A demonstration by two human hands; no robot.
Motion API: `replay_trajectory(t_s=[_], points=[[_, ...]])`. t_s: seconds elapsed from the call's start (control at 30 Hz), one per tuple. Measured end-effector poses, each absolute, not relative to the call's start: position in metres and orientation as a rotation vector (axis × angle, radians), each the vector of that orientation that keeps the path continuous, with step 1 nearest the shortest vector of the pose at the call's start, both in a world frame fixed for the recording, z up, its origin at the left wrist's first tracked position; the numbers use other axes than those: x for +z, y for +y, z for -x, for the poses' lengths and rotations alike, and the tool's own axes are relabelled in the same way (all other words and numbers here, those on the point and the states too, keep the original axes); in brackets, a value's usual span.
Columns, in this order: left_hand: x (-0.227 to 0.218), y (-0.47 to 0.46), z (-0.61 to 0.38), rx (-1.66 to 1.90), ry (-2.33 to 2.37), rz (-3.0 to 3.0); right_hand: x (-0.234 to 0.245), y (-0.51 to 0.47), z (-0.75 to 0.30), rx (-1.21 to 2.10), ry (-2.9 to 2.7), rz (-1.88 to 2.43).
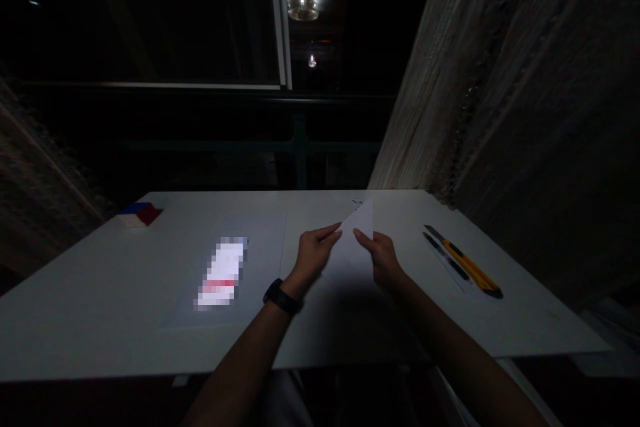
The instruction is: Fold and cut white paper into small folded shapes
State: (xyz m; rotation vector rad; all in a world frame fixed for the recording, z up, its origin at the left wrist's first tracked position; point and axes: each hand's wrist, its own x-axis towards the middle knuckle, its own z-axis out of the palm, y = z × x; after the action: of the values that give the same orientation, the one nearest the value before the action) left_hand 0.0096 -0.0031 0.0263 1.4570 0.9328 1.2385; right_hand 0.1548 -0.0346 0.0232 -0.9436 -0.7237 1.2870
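Between my two hands is a folded sheet of white paper (354,253), with a slanted edge rising to a point at its top right. My left hand (316,250), with a dark watch (283,297) on its wrist, grips the paper's left edge between thumb and fingers. The right edge is pinched by my right hand (384,257), its thumb lying on the front face. Small dark marks (357,203) show just behind the paper's upper tip. The fingers behind the paper are hidden.
A lit, blurred-out phone (223,273) lies on a pale sheet (270,240) at left. A colored block (139,215) sits at the table's (90,307) far left. On the right are a yellow utility knife (470,267) and a black pen (447,257). A curtain (420,80) hangs behind.
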Motion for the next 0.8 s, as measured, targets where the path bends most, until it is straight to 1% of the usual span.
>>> replay_trajectory(t_s=[0.27,0.6,0.8], points=[[0.0274,-0.0038,-0.0099,1.296,0.939,-1.504,0.0202,-0.0338,-0.1541,1.267,-0.755,0.945],[0.0290,-0.0053,-0.0110,1.283,0.957,-1.523,0.0189,-0.0341,-0.1521,1.225,-0.728,0.967],[0.0306,-0.0062,-0.0116,1.259,1.000,-1.507,0.0224,-0.0356,-0.1502,1.296,-0.746,0.932]])
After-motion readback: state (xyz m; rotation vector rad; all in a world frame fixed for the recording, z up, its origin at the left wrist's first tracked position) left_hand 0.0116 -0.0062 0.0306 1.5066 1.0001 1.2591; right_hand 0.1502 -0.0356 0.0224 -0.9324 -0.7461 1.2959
